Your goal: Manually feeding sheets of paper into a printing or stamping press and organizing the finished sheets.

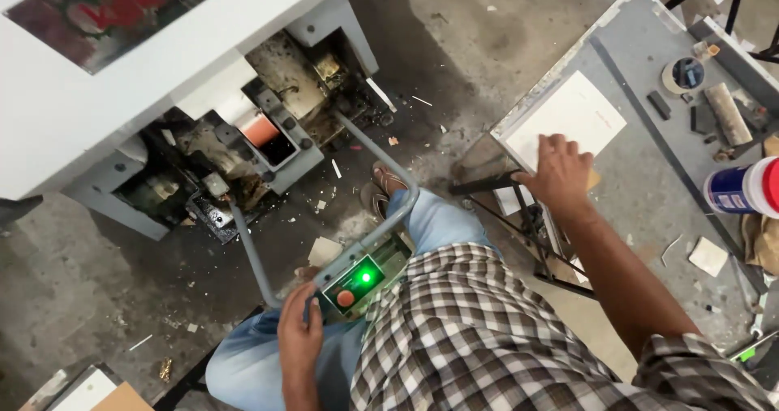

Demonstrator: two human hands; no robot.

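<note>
Seated worker's clothing, seen from above

Checked shirt in brown, white and dark squares with short sleeves, light blue jeans, and a strapped sandal.

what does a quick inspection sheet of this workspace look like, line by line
surface: grey metal table, dusty, with scraps on it
job's things: green control box with a lit green lamp and a red button, on a grey tube frame; white sheet on the table
clutter: tape roll, jar, dark small parts, paper scraps
grippers: left hand grips the control box edge; right hand rests fingers down on the white sheet
cables: nothing seen
surroundings: white machine with grimy open mechanism, littered concrete floor
</note>
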